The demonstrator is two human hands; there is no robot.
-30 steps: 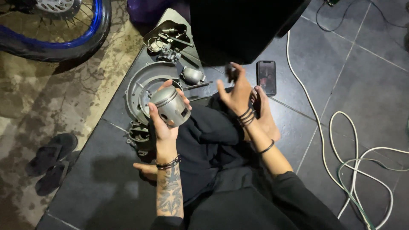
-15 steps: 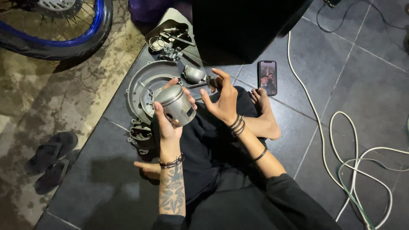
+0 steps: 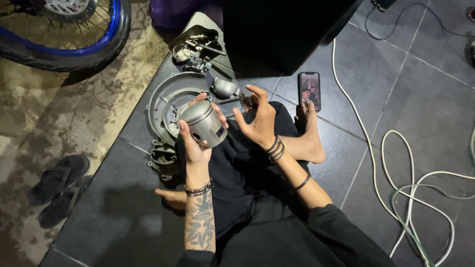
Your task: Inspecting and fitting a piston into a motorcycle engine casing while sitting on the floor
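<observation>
1. The left hand [image 3: 194, 143] has its grip wrapped around a grey metal piston [image 3: 204, 123], lifted above the lap.
2. The right hand [image 3: 258, 121], fingers spread and holding nothing, hovers just beside the piston.
3. Beyond the grip, a round grey engine cover [image 3: 161, 101] lies on the floor; a phone [image 3: 309, 90] with a lit screen lies beyond the right hand.

The person sits cross-legged on a dark tiled floor [image 3: 405, 99]. The left hand [image 3: 195, 143] grips a grey metal piston [image 3: 204, 123], held tilted with its crown toward the upper left. The right hand [image 3: 257, 121] is spread open just beside the piston, fingers apart, gripping nothing. Beyond the hands, on the floor, lie a round metal engine cover [image 3: 161, 104], a tray of small parts [image 3: 195, 44] and a phone [image 3: 309, 90]. White cables [image 3: 410, 163] loop along the floor's right edge; a blue-rimmed wheel [image 3: 64, 34] and black sandals [image 3: 59, 185] lie at its left edge.
</observation>
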